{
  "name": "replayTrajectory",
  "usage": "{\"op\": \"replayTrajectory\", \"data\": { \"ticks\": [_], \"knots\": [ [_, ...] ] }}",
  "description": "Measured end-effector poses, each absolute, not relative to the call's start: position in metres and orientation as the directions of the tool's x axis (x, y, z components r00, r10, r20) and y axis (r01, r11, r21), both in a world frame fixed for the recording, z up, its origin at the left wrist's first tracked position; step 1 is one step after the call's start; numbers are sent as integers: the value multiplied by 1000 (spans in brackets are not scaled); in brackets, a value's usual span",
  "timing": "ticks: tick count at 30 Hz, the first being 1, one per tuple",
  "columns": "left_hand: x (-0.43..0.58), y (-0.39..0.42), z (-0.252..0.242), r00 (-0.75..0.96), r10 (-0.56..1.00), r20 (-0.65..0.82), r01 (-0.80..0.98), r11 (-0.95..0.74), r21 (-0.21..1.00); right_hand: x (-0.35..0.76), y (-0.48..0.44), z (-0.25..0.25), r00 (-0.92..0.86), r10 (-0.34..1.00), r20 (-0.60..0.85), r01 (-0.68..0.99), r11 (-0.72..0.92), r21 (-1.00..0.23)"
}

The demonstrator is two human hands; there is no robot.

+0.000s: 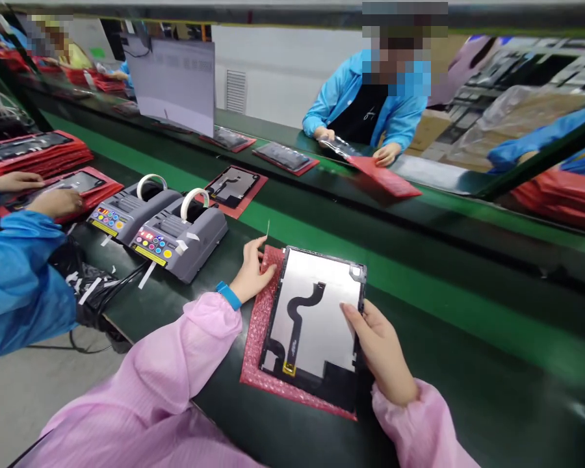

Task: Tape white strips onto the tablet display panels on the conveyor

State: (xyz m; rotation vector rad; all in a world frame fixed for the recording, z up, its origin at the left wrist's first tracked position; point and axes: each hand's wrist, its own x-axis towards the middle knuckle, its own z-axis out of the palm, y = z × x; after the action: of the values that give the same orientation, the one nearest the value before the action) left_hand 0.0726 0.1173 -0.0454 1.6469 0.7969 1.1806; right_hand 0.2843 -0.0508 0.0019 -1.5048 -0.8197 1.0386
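Note:
A tablet screen point(316, 325) lies back side up, with a silver backing, black edges and a curved black ribbon cable point(297, 315). Beneath it is a red bubble-wrap bag point(258, 344), showing along the left and bottom. My right hand point(383, 348) grips the screen's right edge, thumb on the backing and fingers partly hidden at the side. At the upper left corner, my left hand point(253, 270) has its thumb over the bag's edge. From its index fingertip rises a thin pale strip of tape point(268, 229); the thumb is apart from that fingertip.
Two grey tape dispensers point(180, 237) with white rolls stand to the left, tape scraps around them. Beyond, another screen point(234, 185) rests on red wrap. A co-worker's blue sleeve point(19, 273) reaches in at left. Opposite, a person handles a red bag point(383, 175).

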Motion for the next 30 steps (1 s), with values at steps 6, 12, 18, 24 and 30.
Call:
{"op": "replayTrajectory", "data": {
  "ticks": [6, 12, 18, 24, 30],
  "knots": [
    [77, 120, -53, 125, 919, 374, 18, -379, 925, 270, -36, -9, 326, 926, -192, 91, -233, -968],
    [78, 117, -41, 141, 919, 369, -156, -347, 925, 274, -28, -25, 321, 929, -182, 395, -307, -866],
    [82, 106, -29, 422, 844, 331, -437, -130, 890, 282, -25, -11, 424, 903, 65, 810, -346, -473],
    [85, 98, -28, 559, 796, 231, -508, 109, 854, 275, -8, 21, 373, 889, 268, 688, -71, -722],
    [85, 99, -29, 563, 803, 192, -481, 130, 867, 249, 20, 47, 232, 919, 318, 667, 88, -740]
  ]
}}
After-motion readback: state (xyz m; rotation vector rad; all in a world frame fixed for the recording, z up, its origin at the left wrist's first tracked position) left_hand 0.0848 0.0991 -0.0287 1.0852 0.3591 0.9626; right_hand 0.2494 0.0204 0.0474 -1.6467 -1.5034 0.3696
